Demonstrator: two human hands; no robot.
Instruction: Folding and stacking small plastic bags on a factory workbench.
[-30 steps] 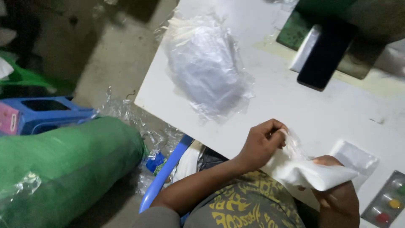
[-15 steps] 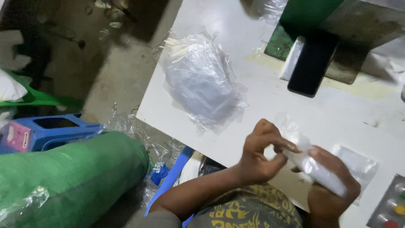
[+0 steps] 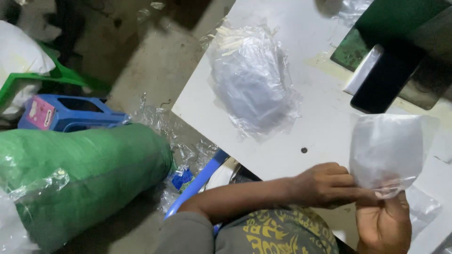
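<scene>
A heap of clear plastic bags [image 3: 252, 80] lies on the white counter [image 3: 310, 136], well apart from the hands and up toward the far side, with nothing between it and them but bare counter and a small dark spot [image 3: 304, 150]. To the right of the heap a dark flat phone-like slab [image 3: 386, 80] rests against a white block [image 3: 363, 70], beside a green box [image 3: 400, 21] at the counter's far edge. Near the person's body, the left hand [image 3: 325, 186] is closed, its fingers pinching the lower edge of a clear plastic bag [image 3: 388, 150] that stands up opened above the counter's near edge; nothing can be made out inside it. The right hand [image 3: 383, 226] sits just beneath, thumb up against the same lower edge, gripping the bag from below. More clear film [image 3: 423, 207] lies flat on the counter just right of the hands. Off the counter, on the grey concrete floor [image 3: 155, 70], a large green sack [image 3: 84, 178] lies on its side with crumpled clear wrap [image 3: 188, 150] next to it, a blue plastic stool [image 3: 70, 113] behind it, and a green chair [image 3: 56, 77] holding white bags [image 3: 21, 51].
</scene>
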